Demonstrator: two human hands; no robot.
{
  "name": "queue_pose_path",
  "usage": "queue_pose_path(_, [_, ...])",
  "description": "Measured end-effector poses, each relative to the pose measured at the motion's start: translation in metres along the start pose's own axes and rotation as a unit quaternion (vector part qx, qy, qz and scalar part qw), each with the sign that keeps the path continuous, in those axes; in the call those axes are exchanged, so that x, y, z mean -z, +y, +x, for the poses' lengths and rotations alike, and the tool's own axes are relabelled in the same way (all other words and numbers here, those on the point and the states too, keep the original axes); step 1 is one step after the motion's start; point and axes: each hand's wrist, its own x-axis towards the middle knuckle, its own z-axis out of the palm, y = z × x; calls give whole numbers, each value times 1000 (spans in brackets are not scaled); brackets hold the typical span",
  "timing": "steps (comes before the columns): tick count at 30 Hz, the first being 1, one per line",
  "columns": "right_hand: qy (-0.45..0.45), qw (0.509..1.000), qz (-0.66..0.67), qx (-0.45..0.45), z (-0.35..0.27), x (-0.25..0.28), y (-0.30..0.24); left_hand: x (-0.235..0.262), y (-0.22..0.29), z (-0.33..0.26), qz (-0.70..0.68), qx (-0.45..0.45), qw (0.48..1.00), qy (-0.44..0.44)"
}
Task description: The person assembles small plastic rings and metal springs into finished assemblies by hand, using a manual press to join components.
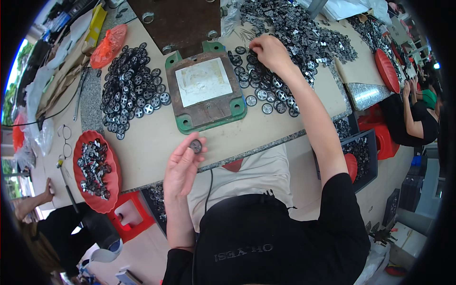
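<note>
Above the near edge of the table, my left hand (184, 164) pinches a small dark toy-like wheel (195, 146) between thumb and fingers. My right hand (271, 51) reaches to the far side, its fingertips drawn together at the upper end of a group of spoked black wheels (267, 95). Whatever those fingers hold is hidden. Between the hands stands a green-edged metal press base (209, 124) with a pale square plate (203, 81) on top. Left of it lies a second heap of black wheels with silver spokes (134, 90).
A big pile of small dark metal parts (285, 23) covers the far right. Left of me, a red scalloped tray (114, 185) holds mixed pieces. An orange plastic bag (109, 46) lies at the far left. Red stools, grey bins (363, 175) and other people flank the table.
</note>
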Motion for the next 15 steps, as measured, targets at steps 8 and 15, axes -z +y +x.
queue_pose_path(8, [-155, 966, -113, -174, 76, -21, -16, -10, -19, 6, -12, 44, 998, -33])
queue_pose_path(15, [-232, 953, -162, -113, 75, -14, -20, -15, -22, 9, -11, 57, 998, -35])
